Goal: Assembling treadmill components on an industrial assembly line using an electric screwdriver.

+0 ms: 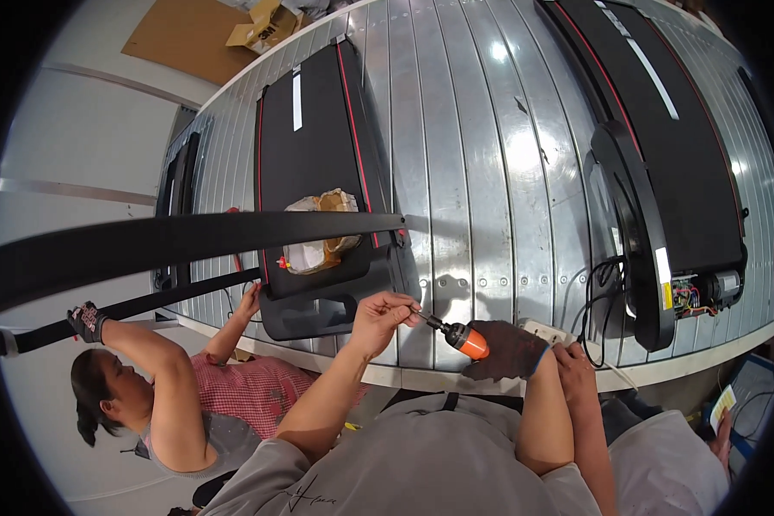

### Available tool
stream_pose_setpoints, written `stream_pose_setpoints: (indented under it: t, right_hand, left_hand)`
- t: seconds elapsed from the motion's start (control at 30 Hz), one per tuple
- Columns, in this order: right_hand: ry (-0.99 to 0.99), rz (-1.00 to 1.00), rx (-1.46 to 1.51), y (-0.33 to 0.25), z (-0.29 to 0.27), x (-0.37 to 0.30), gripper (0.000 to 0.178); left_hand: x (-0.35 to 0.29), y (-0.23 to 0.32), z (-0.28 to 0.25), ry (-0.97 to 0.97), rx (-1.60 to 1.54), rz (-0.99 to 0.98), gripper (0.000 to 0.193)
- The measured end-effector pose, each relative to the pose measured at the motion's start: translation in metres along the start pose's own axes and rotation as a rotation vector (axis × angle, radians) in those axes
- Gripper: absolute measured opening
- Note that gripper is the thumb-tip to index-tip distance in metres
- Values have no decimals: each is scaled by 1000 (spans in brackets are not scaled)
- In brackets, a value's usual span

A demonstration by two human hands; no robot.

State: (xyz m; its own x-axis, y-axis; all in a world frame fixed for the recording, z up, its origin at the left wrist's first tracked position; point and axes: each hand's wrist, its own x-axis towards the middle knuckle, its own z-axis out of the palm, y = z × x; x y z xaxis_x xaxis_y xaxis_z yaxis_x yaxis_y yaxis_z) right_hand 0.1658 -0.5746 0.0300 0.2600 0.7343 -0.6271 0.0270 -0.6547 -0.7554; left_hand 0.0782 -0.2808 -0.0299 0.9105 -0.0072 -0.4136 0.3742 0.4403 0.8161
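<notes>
My right hand (pixel 509 351), in a dark glove, is wrapped round an orange and black power screwdriver (pixel 468 340), its bit pointing to the upper left. At the end of that thin bit, the fingertips of my bare left hand (pixel 382 320) are pinched together; whether a screw is also between them is too small to tell. Just beyond my left hand lies a black treadmill (pixel 314 172) with red edge lines. A long black upright bar (pixel 198 236) crosses over it, its end near the treadmill's side. A torn bag (pixel 305 256) of small parts rests on the deck.
On the left a co-worker (pixel 224 396) holds the black bars with a gloved and a bare hand. At right another person's hand (pixel 576 365) is beside a white power strip (pixel 546 335). A second treadmill (pixel 675 129) shows exposed wiring on the slatted metal table (pixel 482 172).
</notes>
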Motion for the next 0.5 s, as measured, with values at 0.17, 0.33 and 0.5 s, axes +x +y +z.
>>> stream_pose_setpoints:
  t: [0.17,0.33,0.5]
  right_hand:
    - [-252,55,105,6,-31,29,29]
    - [-181,141,181,21,-16,49,57]
    - [-44,26,-336,23,-29,58,66]
  left_hand:
    - [-3,-50,-5,157,-138,35,14]
    - [7,-86,36,520,-710,-38,14]
    - [9,-92,65,700,-766,2,20]
